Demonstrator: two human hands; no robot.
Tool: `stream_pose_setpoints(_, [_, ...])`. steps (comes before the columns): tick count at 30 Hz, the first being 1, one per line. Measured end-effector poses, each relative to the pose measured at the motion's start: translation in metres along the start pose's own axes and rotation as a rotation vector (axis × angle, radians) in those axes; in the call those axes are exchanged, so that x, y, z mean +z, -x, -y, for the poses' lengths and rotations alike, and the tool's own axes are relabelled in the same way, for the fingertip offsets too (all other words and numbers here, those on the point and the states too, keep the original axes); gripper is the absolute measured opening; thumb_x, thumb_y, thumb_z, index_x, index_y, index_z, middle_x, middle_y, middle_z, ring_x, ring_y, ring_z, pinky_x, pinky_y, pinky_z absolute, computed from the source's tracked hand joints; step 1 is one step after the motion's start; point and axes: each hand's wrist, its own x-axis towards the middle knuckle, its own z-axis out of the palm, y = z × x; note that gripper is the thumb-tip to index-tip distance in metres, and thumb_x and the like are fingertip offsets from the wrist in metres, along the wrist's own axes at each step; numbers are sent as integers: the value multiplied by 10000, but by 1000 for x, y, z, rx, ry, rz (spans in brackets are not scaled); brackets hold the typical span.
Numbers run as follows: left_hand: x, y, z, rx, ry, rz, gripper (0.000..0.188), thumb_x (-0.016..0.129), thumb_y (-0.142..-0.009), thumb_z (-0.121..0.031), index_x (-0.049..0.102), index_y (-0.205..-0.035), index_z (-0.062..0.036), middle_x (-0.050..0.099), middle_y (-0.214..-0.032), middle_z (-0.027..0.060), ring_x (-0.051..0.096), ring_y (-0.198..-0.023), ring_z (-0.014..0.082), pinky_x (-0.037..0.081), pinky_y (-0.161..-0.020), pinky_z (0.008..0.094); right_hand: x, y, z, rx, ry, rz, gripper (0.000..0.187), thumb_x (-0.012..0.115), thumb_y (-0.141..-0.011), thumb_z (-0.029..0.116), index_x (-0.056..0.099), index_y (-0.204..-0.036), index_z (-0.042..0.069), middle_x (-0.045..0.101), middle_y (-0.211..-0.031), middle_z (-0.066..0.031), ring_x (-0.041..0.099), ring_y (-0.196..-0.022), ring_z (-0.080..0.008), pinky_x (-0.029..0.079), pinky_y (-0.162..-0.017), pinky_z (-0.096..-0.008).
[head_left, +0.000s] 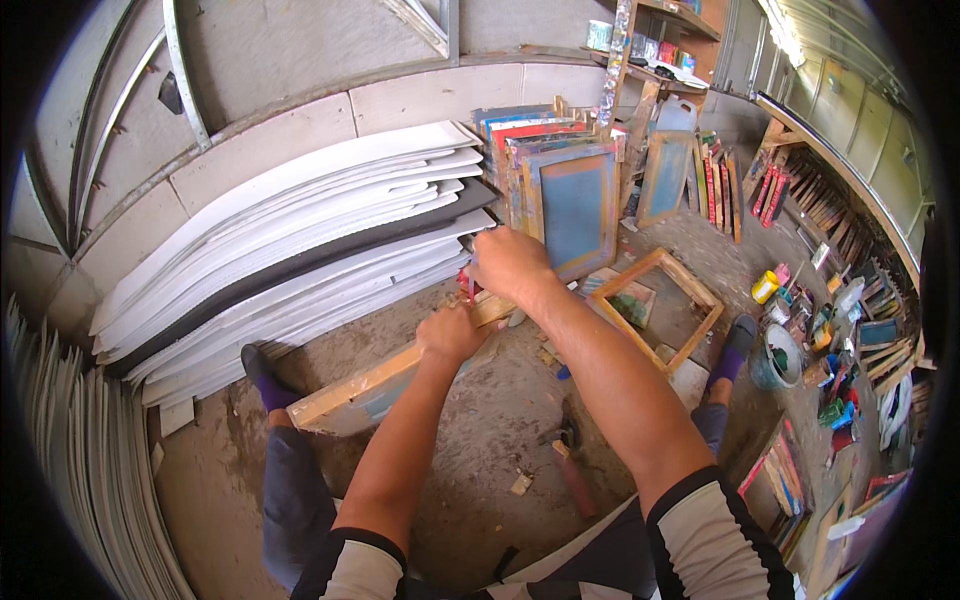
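Observation:
Between my legs a wooden screen frame [365, 383] stands on edge, its bar slanting up to the right and bluish mesh showing below. My left hand [450, 333] is closed around the bar near its upper end. Just beyond, my right hand [507, 263] is closed at the frame's far end, on something mostly hidden by the fingers. A small red piece [467, 284] shows between the two hands; I cannot make out its kind. A hammer [572, 475] with a reddish handle lies on the floor in front of me.
Stacked white sheets [290, 220] lie along the wall at left, with upright grey sheets [85, 470] nearer. Several screen frames [578, 208] lean at the back. A bare wooden frame [690, 345] lies right of my forearm. Paint pots and a white bucket [780, 358] crowd the right.

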Motion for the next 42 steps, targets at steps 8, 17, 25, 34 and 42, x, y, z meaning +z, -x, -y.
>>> stream_pose_setpoints(8, [0, -19, 15, 19, -21, -3, 918, 510, -790, -875, 739, -1120, -50, 741, -1075, 201, 715, -1038, 352, 560, -888, 471, 20, 9, -8, -33, -145, -142, 152, 632, -840, 120, 730, -898, 18, 707, -918, -264, 700, -889, -437, 567, -797, -520])
stream_pose_setpoints(17, [-3, -17, 15, 27, -3, -35, 724, 607, -832, -722, 751, -1062, -50, 739, -1089, 192, 713, -1030, 361, 559, -894, 477, 50, 50, -17, -53, -220, -387, 128, 640, -858, 146, 655, -874, 20, 664, -846, -253, 659, -811, -458, 539, -721, -536])
stream_pose_setpoints(25, [-4, 2, 3, -2, -20, -1, 705, 645, -819, -710, 755, -1065, -58, 737, -1099, 190, 714, -1026, 362, 561, -901, 474, 10, 41, -26, -25, -246, -206, 148, 655, -822, 134, 743, -888, 36, 705, -826, -243, 700, -837, -419, 575, -744, -480])
stream_pose_setpoints(34, [46, 40, 14, 129, -75, -118, 608, 696, -821, -635, 685, -1062, -77, 741, -1046, 158, 721, -982, 359, 572, -822, 498, -2, 106, -34, 112, -213, 296, 226, 610, -829, 128, 712, -859, -71, 687, -838, -298, 703, -846, -419, 547, -778, -483])
stream_pose_setpoints(42, [153, 61, 62, 382, -190, -429, 529, 800, -737, -543, 618, -953, -96, 689, -874, 64, 704, -827, 298, 575, -674, 450, 126, 238, -14, 303, -581, 31, 405, 556, -911, 191, 560, -1251, -28, 675, -1035, -318, 653, -1003, -495, 502, -873, -556])
